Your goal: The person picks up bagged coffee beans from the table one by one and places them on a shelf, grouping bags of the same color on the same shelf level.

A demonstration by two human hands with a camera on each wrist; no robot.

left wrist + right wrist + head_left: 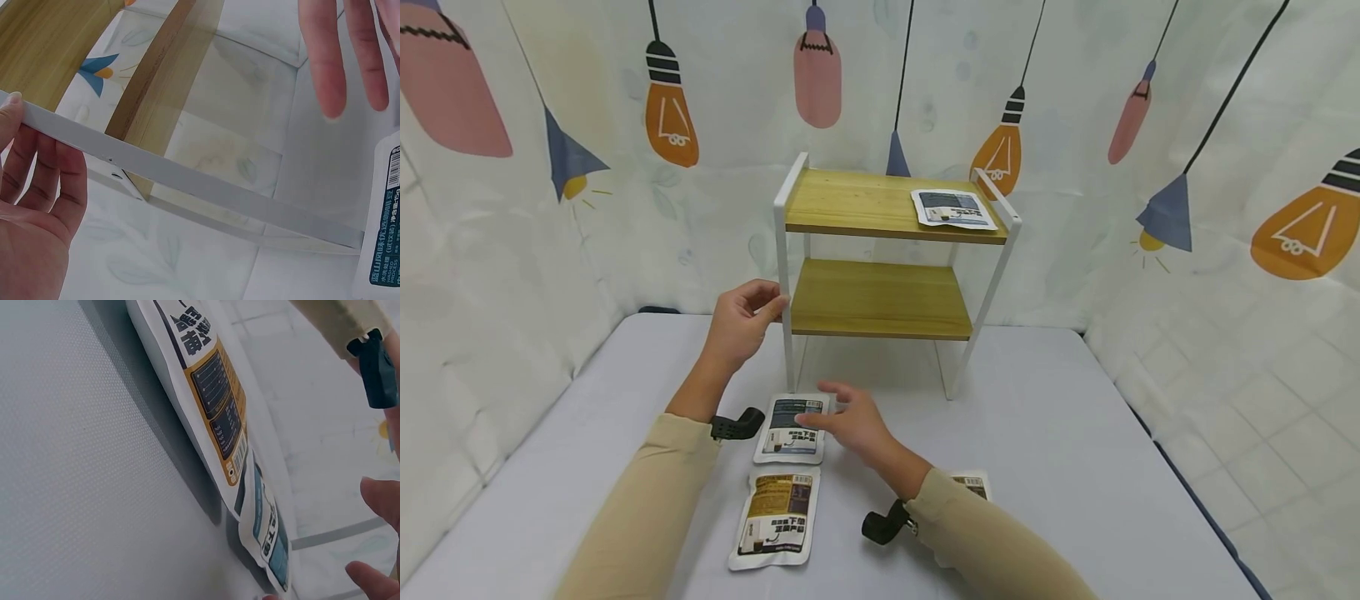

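A small two-tier shelf (880,296) with wooden boards and white metal legs stands at the back of the table. My left hand (742,321) pinches its left front leg (187,178), thumb on one side and curled fingers on the other. My right hand (857,425) hovers with spread fingers over a white pouch with a blue label (790,446), holding nothing. Its thumb overlaps the pouch in the head view. Nearer the front lies a pouch with a brown and purple label (777,521).
Another blue-labelled pouch (953,208) lies on the upper board's right end. One more pouch (976,482) is mostly hidden beneath the right sleeve. Patterned cloth walls (722,225) rise behind and beside the white table (1075,433).
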